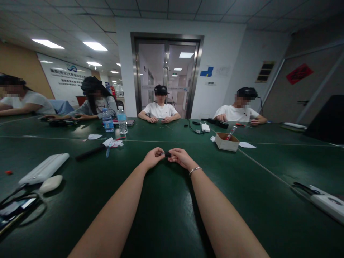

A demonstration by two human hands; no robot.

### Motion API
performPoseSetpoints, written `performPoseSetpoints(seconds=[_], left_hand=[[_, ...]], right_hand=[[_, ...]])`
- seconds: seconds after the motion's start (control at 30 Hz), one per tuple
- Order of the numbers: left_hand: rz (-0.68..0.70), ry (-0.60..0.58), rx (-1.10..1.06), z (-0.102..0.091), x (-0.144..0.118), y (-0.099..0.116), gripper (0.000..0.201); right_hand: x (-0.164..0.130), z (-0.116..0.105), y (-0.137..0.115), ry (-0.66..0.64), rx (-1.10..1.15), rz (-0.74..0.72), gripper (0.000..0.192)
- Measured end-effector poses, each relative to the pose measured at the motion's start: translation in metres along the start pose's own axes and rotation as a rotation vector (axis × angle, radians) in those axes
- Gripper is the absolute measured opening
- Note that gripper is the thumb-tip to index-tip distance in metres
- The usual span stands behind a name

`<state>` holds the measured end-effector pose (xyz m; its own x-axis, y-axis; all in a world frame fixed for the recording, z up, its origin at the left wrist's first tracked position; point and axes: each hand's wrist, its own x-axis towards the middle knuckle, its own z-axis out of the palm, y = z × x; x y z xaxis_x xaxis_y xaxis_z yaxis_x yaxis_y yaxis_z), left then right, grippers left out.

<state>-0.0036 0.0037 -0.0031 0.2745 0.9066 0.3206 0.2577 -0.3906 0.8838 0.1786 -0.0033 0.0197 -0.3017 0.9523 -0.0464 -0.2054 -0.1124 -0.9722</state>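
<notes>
Meeting at the centre of the frame, the left hand (153, 157) and the right hand (180, 157) pinch one small black object (168, 154) between them, just above the dark green tabletop (166, 215). It is dark, short and mostly hidden by the fingers, so its kind cannot be told. The fingers (160, 153) of the left hand are curled closed on its left end, and those of the right hand are closed on its right end. A thin silver bracelet (195, 170) sits on the right wrist.

Along the left edge of the frame lie one white keyboard-shaped case (44, 168), one pale oval mouse-like thing (51, 183) just below it, and a dark bundle of straps (16, 208) in the lower left corner. A tiny red piece (9, 172) lies alone at the far left. Further up and towards the middle, one long black tool (90, 152) lies beside a scatter of white papers (113, 142), and two clear water bottles (115, 121) stand side by side behind them.

Right of centre stand one open cardboard box (227, 141) with a red-handled tool (231, 132) leaning in it, one white sheet (247, 145) next to it, and a white charger block (205, 127) behind. At the lower right edge lies one white flat box (326, 202).

Four other people sit along the far side of the tabletop, their hands resting on it well apart from the pair in the centre.
</notes>
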Motion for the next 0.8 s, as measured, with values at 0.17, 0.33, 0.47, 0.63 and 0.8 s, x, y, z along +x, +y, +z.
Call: performPoseSetpoints(seconds=[0.17,0.33,0.47,0.63,0.8], left_hand=[[-0.079,0.033,0.104,-0.001,0.000,0.003,0.035],[-0.170,-0.009,0.304,-0.002,-0.003,0.012,0.055],[-0.206,-0.002,0.319,-0.003,-0.001,0.011,0.059],[-0.249,0.048,0.203,-0.002,0.009,0.000,0.058],[-0.275,0.077,0.197,0.001,0.009,0.004,0.058]], right_hand=[[0.001,-0.002,0.001,-0.020,0.026,-0.018,0.003],[0.002,-0.003,0.003,-0.054,0.030,-0.015,0.013],[-0.001,-0.003,0.002,-0.110,0.036,-0.025,0.019],[-0.003,0.000,-0.001,-0.162,0.079,-0.078,0.024],[-0.001,0.002,-0.003,-0.121,0.076,-0.133,0.024]])
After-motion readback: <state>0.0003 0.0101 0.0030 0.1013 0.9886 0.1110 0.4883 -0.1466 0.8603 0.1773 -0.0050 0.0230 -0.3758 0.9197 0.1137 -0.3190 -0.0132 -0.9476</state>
